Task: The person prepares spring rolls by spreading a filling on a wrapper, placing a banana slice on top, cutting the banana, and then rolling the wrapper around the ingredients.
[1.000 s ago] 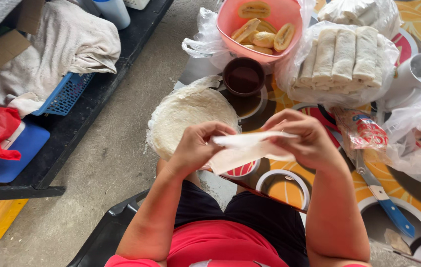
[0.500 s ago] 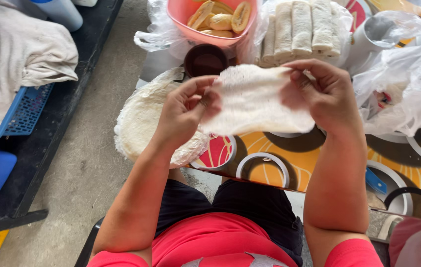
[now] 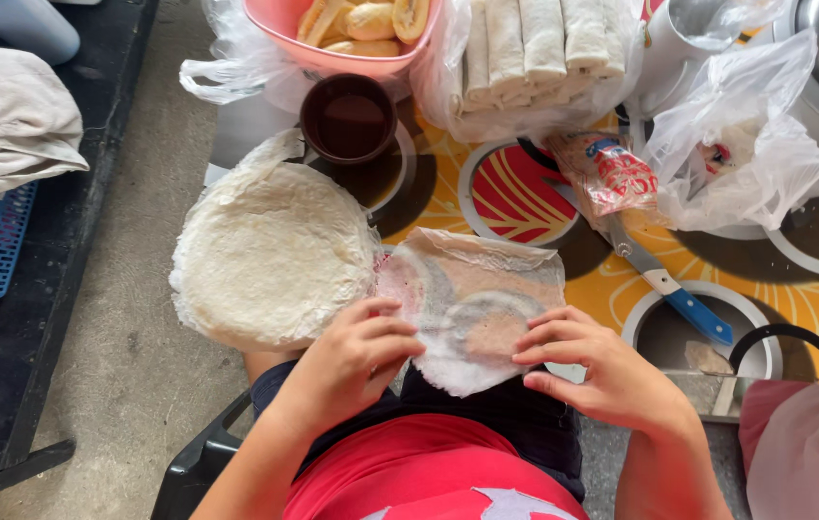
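Observation:
A single thin, see-through wrapper sheet (image 3: 472, 303) lies flat on the patterned table (image 3: 794, 299) at its near edge. My left hand (image 3: 352, 361) presses fingertips on the sheet's left near corner. My right hand (image 3: 602, 371) rests fingertips on its right near edge. Both hands have fingers spread on the sheet, gripping nothing. To the left sits a round stack of white wrappers (image 3: 270, 255), overhanging the table edge.
A dark cup of sauce (image 3: 347, 120), a pink bowl of banana pieces (image 3: 361, 34) and a bag of rolled wrappers (image 3: 535, 58) stand at the back. A blue-handled knife (image 3: 669, 284), a small packet (image 3: 607, 173) and plastic bags (image 3: 737, 154) lie at right.
The wrapper sheet, held up in the air between both hands before, now lies flat on the table. Both hands have come down onto its near edge.

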